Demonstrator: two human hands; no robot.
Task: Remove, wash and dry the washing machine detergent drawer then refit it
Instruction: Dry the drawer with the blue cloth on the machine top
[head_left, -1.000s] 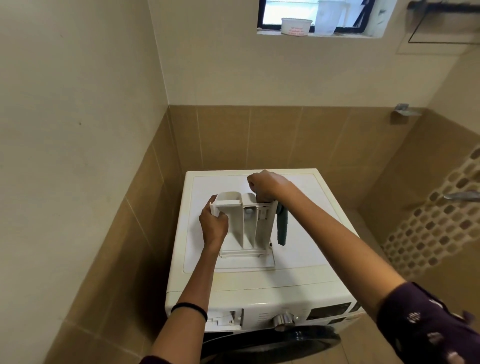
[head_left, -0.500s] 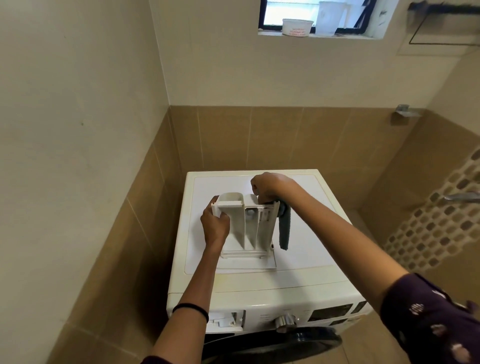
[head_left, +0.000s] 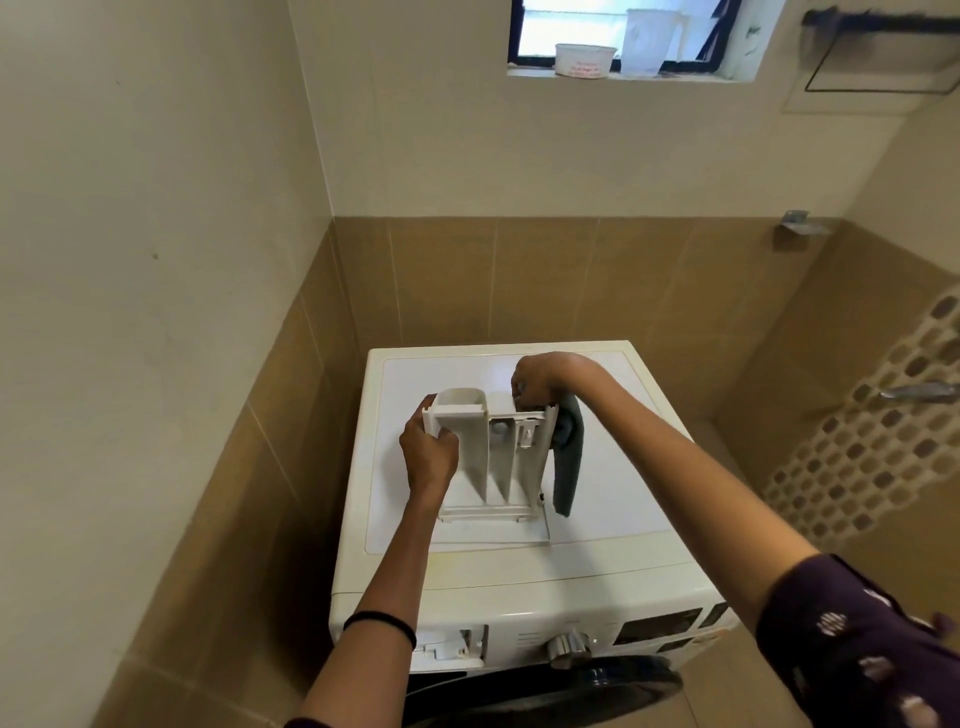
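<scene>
- The detergent drawer (head_left: 498, 467) sits between both hands on the washing machine top (head_left: 623, 519), its long axis running away from the person.
- The left hand (head_left: 428, 457) fingers curl round its left wall.
- The right hand (head_left: 540, 379) fingers pinch a grey cloth (head_left: 569, 467) at the far right corner; the cloth hangs outside the right wall.
- The compartments look empty, and so does the drawer slot (head_left: 452, 647), well below the left fingers.

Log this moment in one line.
step: likely drying | left hand: grips drawer on washing machine | right hand: holds grey cloth at drawer | slot: empty
</scene>
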